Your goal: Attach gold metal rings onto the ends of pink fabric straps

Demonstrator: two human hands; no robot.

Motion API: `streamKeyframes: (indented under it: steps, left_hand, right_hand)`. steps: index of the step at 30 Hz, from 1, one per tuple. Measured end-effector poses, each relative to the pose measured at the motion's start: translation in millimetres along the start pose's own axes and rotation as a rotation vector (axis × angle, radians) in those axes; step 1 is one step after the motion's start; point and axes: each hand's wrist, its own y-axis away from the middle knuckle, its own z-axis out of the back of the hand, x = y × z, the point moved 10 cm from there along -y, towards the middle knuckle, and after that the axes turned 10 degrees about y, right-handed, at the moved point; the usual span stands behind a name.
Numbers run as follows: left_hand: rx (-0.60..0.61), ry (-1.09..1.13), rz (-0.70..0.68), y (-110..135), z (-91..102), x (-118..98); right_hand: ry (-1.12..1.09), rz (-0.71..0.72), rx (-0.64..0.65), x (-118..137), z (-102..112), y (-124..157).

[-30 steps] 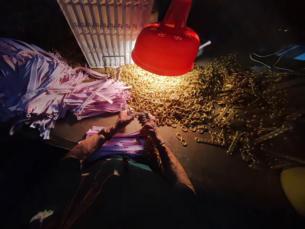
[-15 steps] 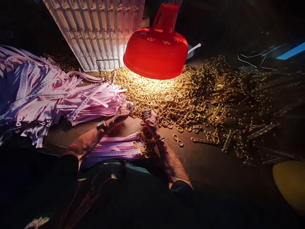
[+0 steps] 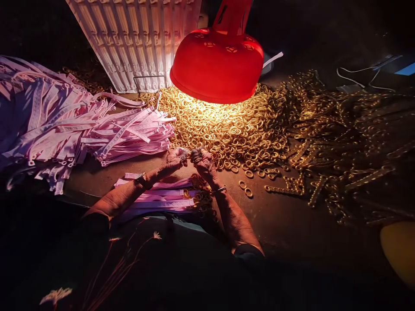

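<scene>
My left hand, with a watch on its wrist, is closed in a pinch at the front edge of a heap of gold-coloured rings. Almost touching it is my right hand, also closed, a bracelet round its wrist. Dark wrapping covers some fingertips. What the fingers hold is too small and hidden to make out. Below the hands, pink straps lie side by side, gold rings at their right ends. A larger pile of pink straps spreads to the left of my left hand.
A red lamp hangs low over the rings and lights them. Behind, a ribbed pale panel stands upright. Gold linked strips lie heaped to the right on the brown table. A yellow rounded object shows at lower right.
My left hand has moved right and slightly down, closing the gap to my right hand. The whole view has shifted slightly. Both hands stay closed.
</scene>
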Motion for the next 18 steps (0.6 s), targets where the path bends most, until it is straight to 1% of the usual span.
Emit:
streamKeyframes:
  steps: [4,6,8,10,12,15,17,18]
  left_hand:
    - [0.019,-0.157,-0.227,6.6,1.4,-16.8]
    - [-0.010,-0.223,-0.323,11.4,2.8,-25.8]
    - [-0.076,-0.290,-0.383,15.3,6.8,-32.6]
    - [-0.122,-0.341,-0.392,17.1,9.6,-34.3]
    - [-0.124,-0.355,-0.374,17.1,9.9,-32.1]
    - [-0.078,-0.328,-0.338,14.4,7.9,-26.4]
    - [-0.047,-0.302,-0.318,11.2,8.2,-24.6]
    - [-0.031,-0.281,-0.310,9.4,9.3,-24.9]
  right_hand:
    - [0.052,0.034,0.011,1.5,-1.3,4.5]
    - [0.046,0.050,0.032,2.3,-4.1,6.5]
    - [0.040,0.061,0.048,3.4,-6.2,8.7]
    - [0.008,0.043,0.080,2.2,-9.6,10.7]
    - [-0.045,0.006,0.137,-1.1,-15.4,12.8]
    - [-0.077,-0.061,0.197,-8.6,-22.0,14.6]
    - [-0.067,-0.086,0.203,-12.7,-24.4,14.2]
    - [-0.052,-0.074,0.193,-12.7,-24.9,13.6]
